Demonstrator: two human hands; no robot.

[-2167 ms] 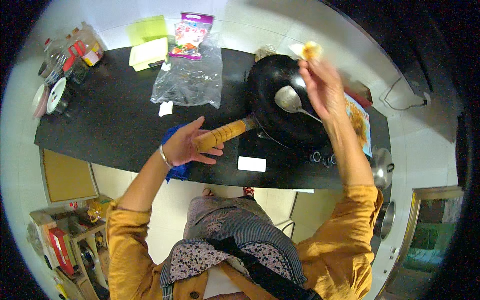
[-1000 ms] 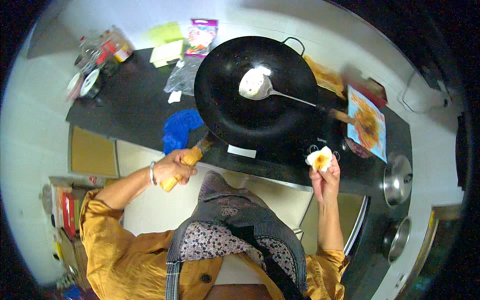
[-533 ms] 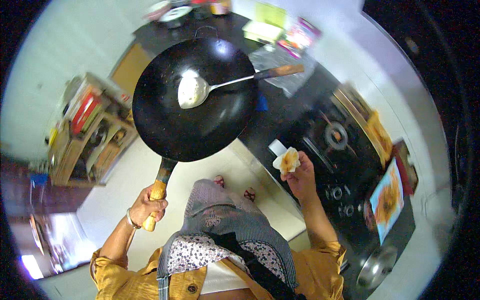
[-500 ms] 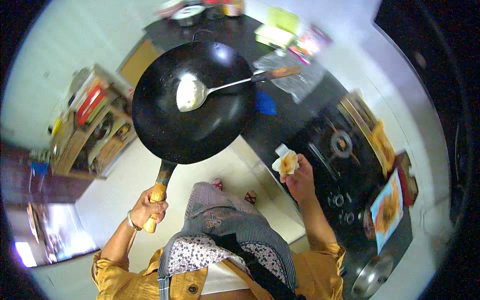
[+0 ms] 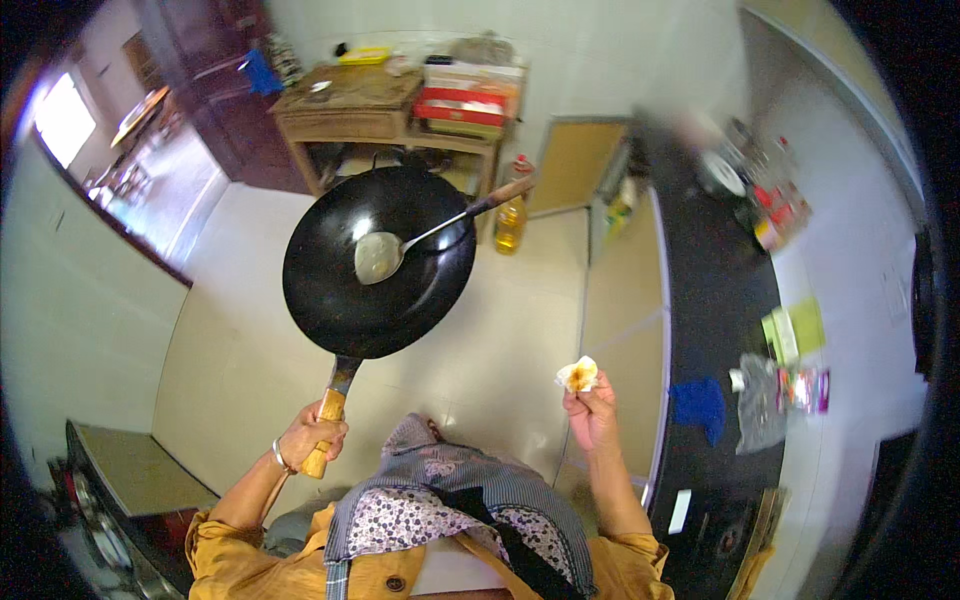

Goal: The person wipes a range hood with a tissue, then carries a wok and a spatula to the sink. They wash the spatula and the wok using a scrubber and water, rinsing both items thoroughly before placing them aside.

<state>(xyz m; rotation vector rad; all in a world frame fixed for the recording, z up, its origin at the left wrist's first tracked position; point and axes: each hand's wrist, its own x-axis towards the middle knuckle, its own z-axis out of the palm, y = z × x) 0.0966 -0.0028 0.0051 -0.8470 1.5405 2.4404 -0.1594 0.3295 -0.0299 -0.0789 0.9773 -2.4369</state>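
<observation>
- room: pale tiled floor (image 5: 250,340) under everything; white walls; dark wooden door (image 5: 195,60) at upper left with bright daylight beyond it
- wooden side table (image 5: 370,105) against the far wall, cluttered; red and white boxes (image 5: 468,95) on its right end; yellow tray at its back edge
- bottle of yellow oil (image 5: 510,222) stands on the floor just beside the table's right leg
- black countertop (image 5: 715,330) runs down the right side; blue cloth (image 5: 698,405) on it near the front edge; clear plastic bag (image 5: 762,400) just right of the cloth; green-yellow pad (image 5: 795,330) further along; jars and bottles (image 5: 775,210) at the far end, blurred
- left hand (image 5: 312,438): fingers wrapped fully round the wooden handle of the black wok (image 5: 378,262); bangle on the wrist; wok held out over the floor, well away from the countertop, roughly level
- metal spatula (image 5: 385,255) lies loose inside the wok; blade on the wok bottom; wooden grip sticks out past the rim at upper right; no hand touching it
- right hand (image 5: 592,410): raised, fingertips pinched narrow on a crumpled, stained paper wad (image 5: 578,375); wad sits above the fingers, between wok and countertop
- person wears mustard sleeves and a patterned apron
</observation>
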